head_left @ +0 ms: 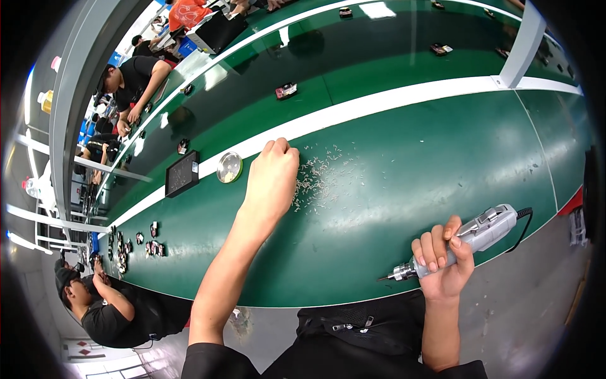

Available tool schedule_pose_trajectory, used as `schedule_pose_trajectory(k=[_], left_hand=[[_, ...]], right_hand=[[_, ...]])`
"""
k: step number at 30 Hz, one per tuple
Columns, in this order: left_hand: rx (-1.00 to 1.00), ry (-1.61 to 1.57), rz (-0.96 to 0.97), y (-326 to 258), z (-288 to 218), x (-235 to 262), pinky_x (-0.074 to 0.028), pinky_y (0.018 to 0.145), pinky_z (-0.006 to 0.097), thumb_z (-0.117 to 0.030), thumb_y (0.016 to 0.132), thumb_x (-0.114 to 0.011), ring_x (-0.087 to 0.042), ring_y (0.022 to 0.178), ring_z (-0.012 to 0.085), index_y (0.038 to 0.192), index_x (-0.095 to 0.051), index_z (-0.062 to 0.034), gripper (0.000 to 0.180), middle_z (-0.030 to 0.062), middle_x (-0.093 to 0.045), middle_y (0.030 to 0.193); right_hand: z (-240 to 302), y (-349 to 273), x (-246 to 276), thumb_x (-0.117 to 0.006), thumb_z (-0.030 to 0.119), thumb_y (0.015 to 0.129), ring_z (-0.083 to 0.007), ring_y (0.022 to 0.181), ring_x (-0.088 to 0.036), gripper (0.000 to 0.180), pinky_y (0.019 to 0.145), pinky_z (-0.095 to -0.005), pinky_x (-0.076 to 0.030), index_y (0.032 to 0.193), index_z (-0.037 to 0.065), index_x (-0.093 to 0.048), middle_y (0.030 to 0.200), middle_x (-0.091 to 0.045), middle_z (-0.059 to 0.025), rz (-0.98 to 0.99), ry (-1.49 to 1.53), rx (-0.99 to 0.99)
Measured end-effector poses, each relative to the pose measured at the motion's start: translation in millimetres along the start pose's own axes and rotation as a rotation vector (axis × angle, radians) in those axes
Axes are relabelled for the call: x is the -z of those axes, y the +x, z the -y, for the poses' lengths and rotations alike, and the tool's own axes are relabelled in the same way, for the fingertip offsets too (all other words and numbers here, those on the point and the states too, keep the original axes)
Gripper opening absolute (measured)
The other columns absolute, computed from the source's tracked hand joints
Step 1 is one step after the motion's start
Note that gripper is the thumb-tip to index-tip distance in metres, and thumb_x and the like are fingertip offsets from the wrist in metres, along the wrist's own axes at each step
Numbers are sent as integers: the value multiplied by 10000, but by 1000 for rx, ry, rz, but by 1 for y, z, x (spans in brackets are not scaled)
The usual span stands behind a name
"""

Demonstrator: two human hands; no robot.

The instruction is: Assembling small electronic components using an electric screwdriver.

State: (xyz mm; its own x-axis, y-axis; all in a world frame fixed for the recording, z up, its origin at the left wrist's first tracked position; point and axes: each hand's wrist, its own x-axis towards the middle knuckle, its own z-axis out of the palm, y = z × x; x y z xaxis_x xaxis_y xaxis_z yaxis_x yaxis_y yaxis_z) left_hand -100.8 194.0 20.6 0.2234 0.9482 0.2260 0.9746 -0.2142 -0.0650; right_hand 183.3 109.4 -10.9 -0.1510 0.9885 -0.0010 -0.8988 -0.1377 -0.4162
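My left hand [274, 177] reaches out over the green bench, its fingers curled together at the left edge of a scatter of small silvery screws [319, 180]. Whatever its fingertips may hold is hidden behind the hand. Near the front edge, my right hand [445, 256] grips a grey electric screwdriver [486, 228]. The tool's bit points left, and a black cord leaves its rear end. Just left of my left hand sits a round clear dish [230, 167] with small pale bits inside.
A black tray [182, 174] stands beside the dish. Several small dark parts [154, 248] lie at the bench's left. Beyond a white rail [379, 101], a green conveyor [372, 63] carries small dark assemblies [286, 91]. A grey post [526, 47] rises at right. Co-workers sit at left.
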Motion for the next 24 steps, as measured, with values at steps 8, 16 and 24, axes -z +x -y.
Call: schedule_pose_trajectory(k=[8,16,24], left_hand=[[-49,63,5,1,0,-5,-500,738,406,46,741,-592,-586,862,305,822,-611,30,84,134,-585,845],[153,-398,-202,4,25,2,-480,693,375,10,813,-597,-602,763,325,849,-599,45,50,169,-608,816],[-24,-239,-92,-5,18,2,-490,747,395,9,788,-620,-600,846,324,870,-658,26,91,140,-617,882]], right_hand=[[2,-1,1,-501,142,862,-123,469,-404,77,546,-296,-365,879,69,-483,538,-396,-7,8,1,-18],[2,-1,1,-477,129,880,-122,498,-402,61,571,-292,-366,902,78,-502,548,-387,-2,47,-2,-15],[1,-3,0,-495,137,876,-121,489,-394,63,562,-289,-366,896,78,-506,539,-375,2,5,-13,1]])
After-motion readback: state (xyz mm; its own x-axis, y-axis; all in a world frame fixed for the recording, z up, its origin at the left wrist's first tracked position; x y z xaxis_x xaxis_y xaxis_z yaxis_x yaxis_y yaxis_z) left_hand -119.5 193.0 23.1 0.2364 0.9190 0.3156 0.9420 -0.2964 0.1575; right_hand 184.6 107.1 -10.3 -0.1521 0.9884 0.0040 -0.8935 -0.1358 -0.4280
